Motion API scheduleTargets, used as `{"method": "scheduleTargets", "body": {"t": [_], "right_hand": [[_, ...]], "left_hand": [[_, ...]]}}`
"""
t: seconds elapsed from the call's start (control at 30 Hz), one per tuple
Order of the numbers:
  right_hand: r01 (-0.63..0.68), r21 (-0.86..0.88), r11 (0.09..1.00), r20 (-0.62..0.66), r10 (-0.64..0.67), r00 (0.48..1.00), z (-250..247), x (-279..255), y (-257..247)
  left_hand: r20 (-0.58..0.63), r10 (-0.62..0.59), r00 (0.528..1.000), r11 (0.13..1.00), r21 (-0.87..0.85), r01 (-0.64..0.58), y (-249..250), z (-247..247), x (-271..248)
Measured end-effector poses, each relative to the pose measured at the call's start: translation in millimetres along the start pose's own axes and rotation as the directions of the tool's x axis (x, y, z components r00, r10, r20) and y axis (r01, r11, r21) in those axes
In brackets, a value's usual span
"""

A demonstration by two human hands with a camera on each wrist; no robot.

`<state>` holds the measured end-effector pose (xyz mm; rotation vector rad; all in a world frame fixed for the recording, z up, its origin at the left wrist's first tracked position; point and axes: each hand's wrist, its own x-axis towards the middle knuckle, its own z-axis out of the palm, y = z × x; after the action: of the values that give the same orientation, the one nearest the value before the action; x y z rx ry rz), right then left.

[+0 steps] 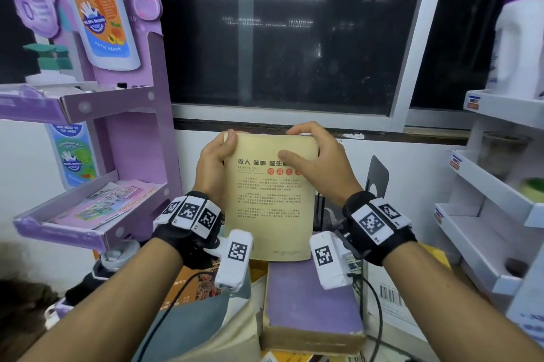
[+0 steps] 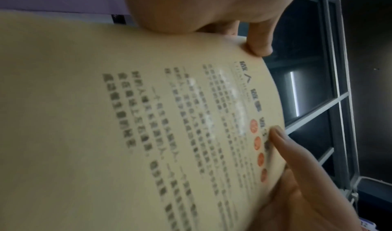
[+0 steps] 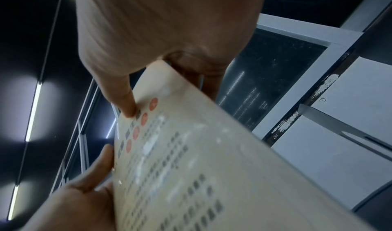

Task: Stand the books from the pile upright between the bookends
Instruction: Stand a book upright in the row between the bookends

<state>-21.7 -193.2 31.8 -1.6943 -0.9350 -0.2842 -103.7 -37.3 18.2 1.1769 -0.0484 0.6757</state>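
A cream-yellow book (image 1: 269, 199) with black print and red dots is held upright in mid-air, its back cover facing me. My left hand (image 1: 216, 160) grips its upper left edge, thumb on the cover. My right hand (image 1: 313, 160) grips the upper right corner, thumb on the cover and fingers over the top. The same book (image 2: 148, 125) fills the left wrist view, and in the right wrist view the book (image 3: 201, 176) shows with my right thumb pressed on it. A purple book (image 1: 309, 300) tops the pile below. A black metal bookend (image 1: 376, 177) stands behind, to the right.
A purple cardboard display shelf (image 1: 88, 214) stands at left, a white tiered rack (image 1: 485, 214) at right with a white bottle (image 1: 518, 46) on top. A dark window (image 1: 279, 32) and sill lie straight ahead. Cables (image 1: 374, 302) trail over the pile.
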Motion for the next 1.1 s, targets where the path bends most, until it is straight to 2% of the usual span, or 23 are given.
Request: {"method": "scheduleTargets", "body": {"t": [0.1, 0.27, 0.43, 0.57, 0.7, 0.87, 1.1], "right_hand": [[0.008, 0.035, 0.999, 0.034, -0.009, 0.999, -6, 0, -4], [-0.06, 0.081, 0.995, 0.218, 0.041, 0.975, -16, 1, -10], [-0.117, -0.062, 0.991, 0.405, 0.132, 0.905, -28, 6, -22], [-0.131, -0.193, 0.972, 0.485, 0.211, 0.849, -32, 8, -36], [-0.1, -0.294, 0.951, 0.482, 0.238, 0.844, -27, 7, -48], [-0.015, -0.42, 0.907, 0.381, 0.191, 0.905, -16, 5, -54], [-0.031, -0.43, 0.902, 0.271, 0.162, 0.949, -22, 5, -53]], "left_hand": [[0.031, -0.038, 0.999, 0.998, -0.051, 0.039, 0, 1, 0], [0.053, -0.048, 0.997, 0.999, -0.002, 0.049, -6, -2, 9], [0.109, -0.053, 0.993, 0.996, 0.081, 0.045, -8, -1, 15], [0.117, -0.051, 0.992, 0.96, 0.279, 0.017, -11, -2, 21], [0.1, -0.037, 0.994, 0.918, 0.396, -0.006, -12, -2, 25], [0.047, 0.027, 0.999, 0.909, 0.415, -0.044, -14, -2, 29], [0.088, 0.008, 0.996, 0.89, 0.453, -0.047, -12, -1, 35]]}}
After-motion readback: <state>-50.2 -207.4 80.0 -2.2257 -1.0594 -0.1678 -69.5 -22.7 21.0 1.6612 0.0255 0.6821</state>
